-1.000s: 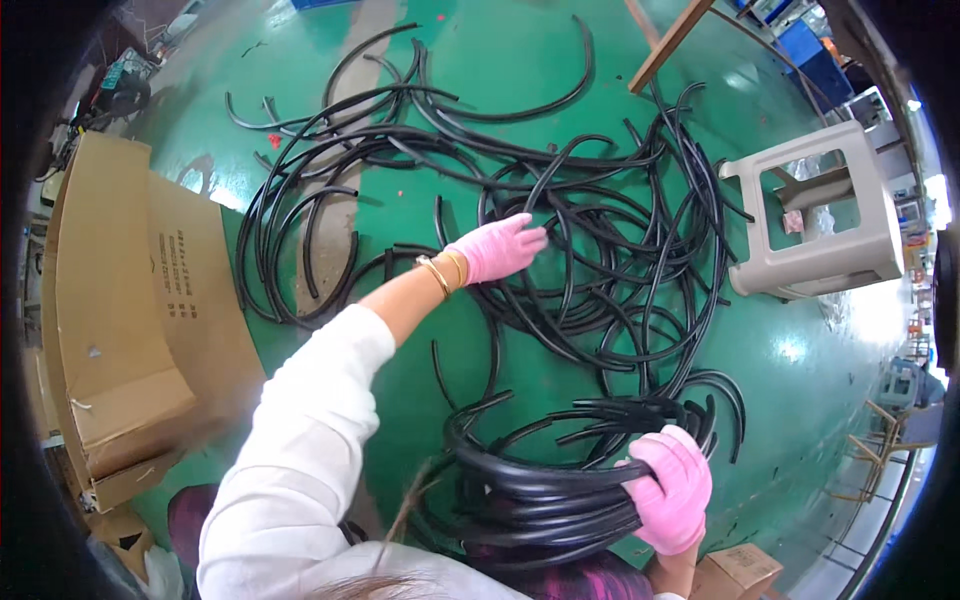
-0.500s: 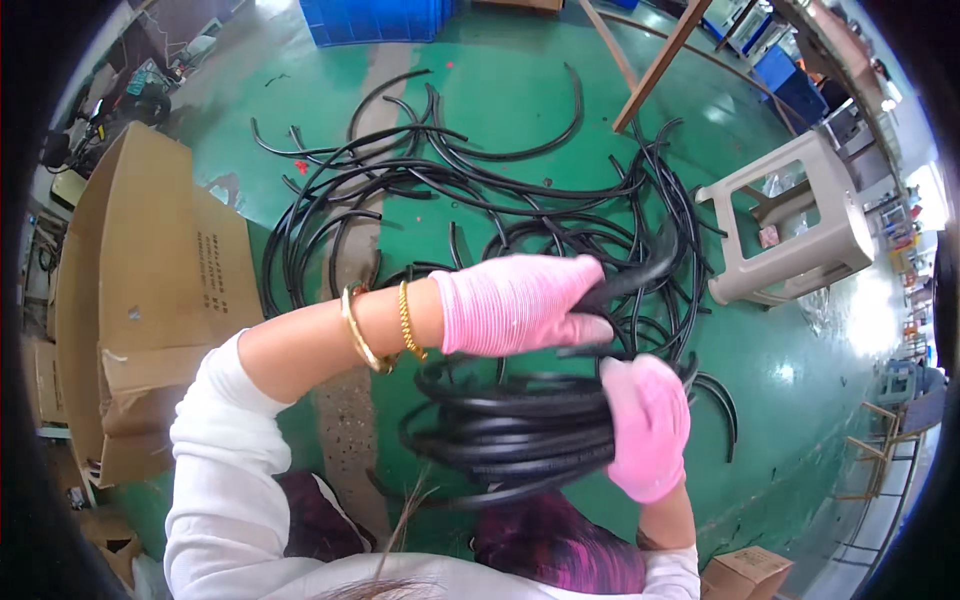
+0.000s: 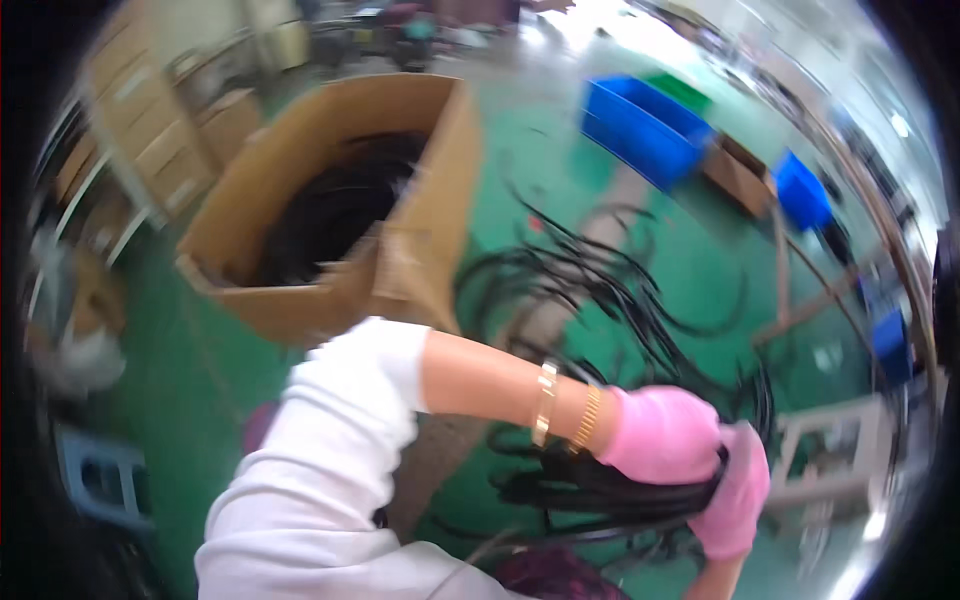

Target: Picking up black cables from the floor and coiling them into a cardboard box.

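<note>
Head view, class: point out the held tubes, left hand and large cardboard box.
Held tubes (image 3: pixel 610 492): head view, midsection.
Left hand (image 3: pixel 664 436): head view, glove's back.
Large cardboard box (image 3: pixel 450 195): head view, outer wall.

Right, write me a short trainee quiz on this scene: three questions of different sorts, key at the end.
1. What colour is the bundle of tubing held in the right hand?
A) pink
B) black
C) blue

2. True or false: dark coils lie inside the open cardboard box.

3. Fill in the blank: the gold-coloured bracelets are worn at the wrist of the ____ hand.

Key:
1. B, black.
2. True.
3. Left: the white-sleeved arm leads to the left hand in its pink glove.
</note>
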Motion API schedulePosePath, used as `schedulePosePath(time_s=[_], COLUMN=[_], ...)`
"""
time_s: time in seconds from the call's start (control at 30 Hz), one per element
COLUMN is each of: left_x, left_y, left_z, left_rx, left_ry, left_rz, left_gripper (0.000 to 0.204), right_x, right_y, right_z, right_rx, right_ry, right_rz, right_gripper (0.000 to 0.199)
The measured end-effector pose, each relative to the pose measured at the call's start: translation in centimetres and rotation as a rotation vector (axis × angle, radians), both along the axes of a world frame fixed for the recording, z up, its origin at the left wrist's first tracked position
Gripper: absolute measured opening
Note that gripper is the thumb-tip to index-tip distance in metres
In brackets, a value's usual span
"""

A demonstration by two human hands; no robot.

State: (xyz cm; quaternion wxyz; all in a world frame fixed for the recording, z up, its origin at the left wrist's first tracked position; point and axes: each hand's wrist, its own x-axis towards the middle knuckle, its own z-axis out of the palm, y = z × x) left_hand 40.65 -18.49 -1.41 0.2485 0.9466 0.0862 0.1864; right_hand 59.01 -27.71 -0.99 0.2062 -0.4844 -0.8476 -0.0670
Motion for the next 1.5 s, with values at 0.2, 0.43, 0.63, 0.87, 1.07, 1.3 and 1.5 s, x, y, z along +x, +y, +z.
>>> schedulePosePath(time_s=[0.2, 0.43, 0.63, 0.87, 1.07, 1.3, 1.5], left_x=[-8.1, -26.5, -46.4, -46.8, -46.3, -52.5, -54.3], left_y=[-1.2, -0.2, -0.8, -0.4, -3.2, -6.6, -9.3], left_z=[3.7, 17.8, 25.2, 17.8, 12.3, 2.8, -1.2], left_rx=[-0.244, 0.158, 1.175, -0.186, -0.772, -1.013, 0.141], left_ry=[-0.167, -0.1, -0.26, -0.565, -1.147, -1.135, -0.073], left_rz=[0.233, 0.551, 0.731, 0.506, 0.515, 1.128, 1.786], left_gripper=[0.026, 0.029, 0.016, 0.067, 0.082, 0.051, 0.05], right_x=[-6.9, -19.1, -26.1, -37.6, -53.8, -73.5, -79.2], right_y=[3.7, 9.4, 13.9, 16.9, 23.6, 32.6, 33.9], right_z=[2.4, 14.1, 25.2, 32.1, 33.6, 9.6, -13.3], right_rx=[0.209, 0.51, 0.472, 0.234, 0.314, 0.05, 0.04], right_ry=[0.003, -0.068, 0.093, -0.022, -0.446, -0.626, -0.634], right_rz=[0.271, 0.42, 0.447, 0.673, 0.989, 1.262, 1.227], right_gripper=[0.091, 0.063, 0.053, 0.06, 0.048, 0.042, 0.031])
